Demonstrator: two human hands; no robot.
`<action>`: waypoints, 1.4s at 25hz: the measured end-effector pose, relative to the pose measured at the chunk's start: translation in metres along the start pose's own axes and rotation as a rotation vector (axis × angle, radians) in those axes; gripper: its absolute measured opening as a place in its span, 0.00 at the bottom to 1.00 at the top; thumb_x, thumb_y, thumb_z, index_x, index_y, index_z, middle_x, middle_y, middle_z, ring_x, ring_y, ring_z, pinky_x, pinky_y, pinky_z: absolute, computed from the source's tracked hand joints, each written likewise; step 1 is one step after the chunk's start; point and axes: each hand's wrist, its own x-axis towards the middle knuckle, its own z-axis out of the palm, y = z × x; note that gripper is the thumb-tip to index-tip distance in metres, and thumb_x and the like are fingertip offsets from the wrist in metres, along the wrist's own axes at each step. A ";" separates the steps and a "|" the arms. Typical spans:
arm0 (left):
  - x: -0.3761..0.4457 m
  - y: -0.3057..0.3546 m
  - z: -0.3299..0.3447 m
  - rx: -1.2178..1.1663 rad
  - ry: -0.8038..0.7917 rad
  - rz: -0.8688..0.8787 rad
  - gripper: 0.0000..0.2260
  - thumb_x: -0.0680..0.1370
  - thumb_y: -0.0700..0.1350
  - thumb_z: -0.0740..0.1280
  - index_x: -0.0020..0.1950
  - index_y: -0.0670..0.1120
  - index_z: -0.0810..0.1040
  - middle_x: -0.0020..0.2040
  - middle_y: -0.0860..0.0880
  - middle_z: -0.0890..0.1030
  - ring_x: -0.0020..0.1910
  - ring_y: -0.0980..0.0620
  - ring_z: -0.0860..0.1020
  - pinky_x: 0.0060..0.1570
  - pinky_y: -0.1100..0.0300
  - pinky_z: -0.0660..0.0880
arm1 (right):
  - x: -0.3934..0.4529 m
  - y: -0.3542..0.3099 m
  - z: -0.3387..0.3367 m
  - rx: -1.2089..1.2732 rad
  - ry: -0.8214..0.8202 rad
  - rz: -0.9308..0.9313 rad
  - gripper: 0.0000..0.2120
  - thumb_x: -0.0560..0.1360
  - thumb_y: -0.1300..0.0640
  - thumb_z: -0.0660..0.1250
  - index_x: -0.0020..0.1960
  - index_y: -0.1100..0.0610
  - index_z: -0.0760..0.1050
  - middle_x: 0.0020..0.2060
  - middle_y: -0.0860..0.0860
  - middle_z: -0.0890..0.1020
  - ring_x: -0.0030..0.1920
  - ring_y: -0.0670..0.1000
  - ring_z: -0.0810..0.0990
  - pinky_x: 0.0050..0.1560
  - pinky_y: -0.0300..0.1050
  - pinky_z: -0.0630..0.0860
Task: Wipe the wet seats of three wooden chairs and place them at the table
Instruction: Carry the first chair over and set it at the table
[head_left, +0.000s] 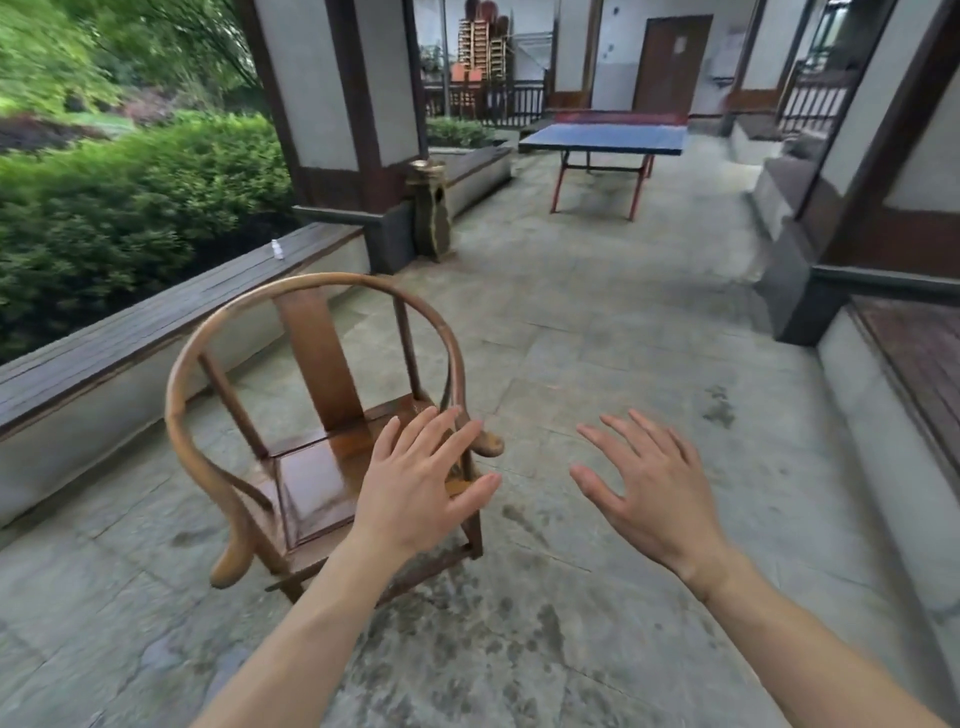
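Fingers (441, 431) of both hands spread, empty — wooden chair (317, 447) upright, backrest facing away-left

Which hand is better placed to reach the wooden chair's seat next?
Left. The left hand is open and overlaps the wooden chair beside its right armrest, above the glossy seat. The right hand, also open, hangs over bare paving, clear of the chair.

A blue ping-pong table (602, 139) stands far back on the stone floor (597, 364). A small white bottle (278, 249) stands on the wooden ledge (156, 322), with green bushes (130, 208) behind it.
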 end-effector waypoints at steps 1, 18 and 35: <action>0.014 0.000 0.009 -0.005 -0.004 0.006 0.35 0.77 0.73 0.44 0.75 0.57 0.70 0.75 0.52 0.72 0.76 0.48 0.67 0.76 0.42 0.59 | 0.008 0.009 0.007 -0.004 0.000 0.007 0.29 0.77 0.31 0.51 0.68 0.43 0.76 0.68 0.49 0.79 0.72 0.55 0.72 0.69 0.60 0.68; 0.320 -0.084 0.156 -0.109 -0.018 0.146 0.31 0.78 0.71 0.49 0.72 0.56 0.72 0.72 0.53 0.74 0.74 0.50 0.69 0.75 0.41 0.61 | 0.265 0.117 0.118 -0.089 0.008 0.068 0.31 0.79 0.30 0.43 0.66 0.43 0.77 0.66 0.46 0.80 0.71 0.53 0.74 0.67 0.56 0.69; 0.622 -0.038 0.305 -0.102 0.136 0.087 0.30 0.81 0.68 0.48 0.61 0.52 0.81 0.59 0.53 0.82 0.58 0.50 0.80 0.62 0.44 0.74 | 0.530 0.342 0.226 0.073 -0.171 0.003 0.35 0.77 0.28 0.41 0.64 0.43 0.78 0.64 0.42 0.80 0.69 0.48 0.74 0.66 0.48 0.66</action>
